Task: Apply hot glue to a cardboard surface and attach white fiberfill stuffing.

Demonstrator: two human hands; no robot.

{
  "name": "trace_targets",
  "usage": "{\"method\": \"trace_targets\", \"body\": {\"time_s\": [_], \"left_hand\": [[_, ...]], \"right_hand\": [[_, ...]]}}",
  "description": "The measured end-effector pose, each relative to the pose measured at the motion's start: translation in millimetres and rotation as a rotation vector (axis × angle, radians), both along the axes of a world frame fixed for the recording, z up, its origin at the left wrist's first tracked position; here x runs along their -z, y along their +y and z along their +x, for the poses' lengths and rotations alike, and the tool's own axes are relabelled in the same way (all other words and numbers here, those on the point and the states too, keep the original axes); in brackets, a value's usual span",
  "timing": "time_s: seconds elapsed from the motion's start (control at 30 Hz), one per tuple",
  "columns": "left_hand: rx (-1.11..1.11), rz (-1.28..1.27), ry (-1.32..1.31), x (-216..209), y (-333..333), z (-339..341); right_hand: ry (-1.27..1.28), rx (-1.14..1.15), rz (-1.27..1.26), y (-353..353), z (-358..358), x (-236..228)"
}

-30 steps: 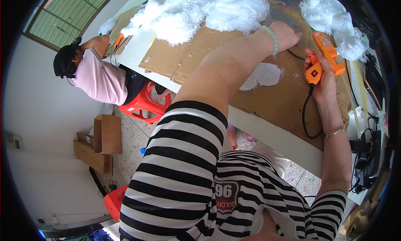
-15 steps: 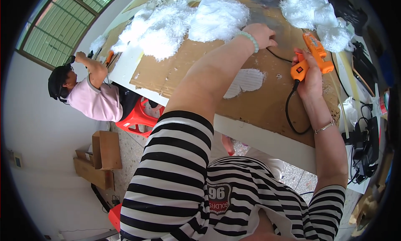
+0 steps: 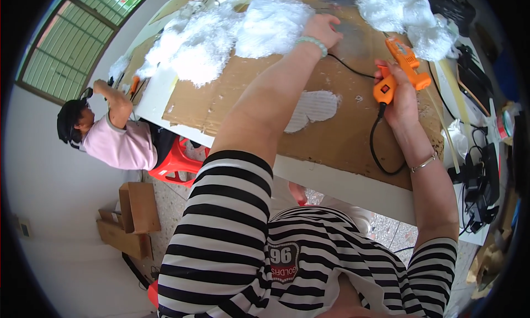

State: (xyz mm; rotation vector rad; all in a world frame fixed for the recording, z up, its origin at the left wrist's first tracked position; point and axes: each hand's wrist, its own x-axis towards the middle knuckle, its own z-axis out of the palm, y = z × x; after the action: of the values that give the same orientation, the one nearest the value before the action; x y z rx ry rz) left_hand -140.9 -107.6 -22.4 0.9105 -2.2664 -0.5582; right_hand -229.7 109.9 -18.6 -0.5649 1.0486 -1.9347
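Note:
In my right hand (image 3: 402, 97) is an orange hot glue gun (image 3: 406, 59), my fingers wrapped round its handle. A black cord hangs in a loop from the handle's lower end. My left hand (image 3: 324, 30) reaches far over the table, a pale green bead bracelet on its wrist. Its fingers are loosely bent and apart, beside the right edge of a white fluffy bundle (image 3: 273, 28); whether they touch it I cannot tell. Nearer me, a flat white lobed piece (image 3: 313, 109) lies on the brown cardboard sheet (image 3: 342, 141), partly behind my left forearm.
More white fluff lies at the back left (image 3: 201, 53) and back right (image 3: 395, 12). Black cables and adapters (image 3: 480, 185) crowd the right edge beside a phone-like dark slab (image 3: 475, 89). Another person (image 3: 118, 141) sits at the left on a red stool (image 3: 174, 163).
My left hand has moved left and farther away, up to the white fluffy bundle. The glue gun stays in my right hand. The whole view has shifted slightly.

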Motion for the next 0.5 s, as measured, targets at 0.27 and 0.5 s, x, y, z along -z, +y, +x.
{"method": "trace_targets", "body": {"time_s": [0.27,0.5], "left_hand": [[0.098,0.246,0.339,-17,-10,5],[0.087,0.332,0.341,-39,8,6]], "right_hand": [[-0.070,-0.061,-0.021,-5,-3,5],[-0.078,-0.064,-0.008,1,-4,2]]}}
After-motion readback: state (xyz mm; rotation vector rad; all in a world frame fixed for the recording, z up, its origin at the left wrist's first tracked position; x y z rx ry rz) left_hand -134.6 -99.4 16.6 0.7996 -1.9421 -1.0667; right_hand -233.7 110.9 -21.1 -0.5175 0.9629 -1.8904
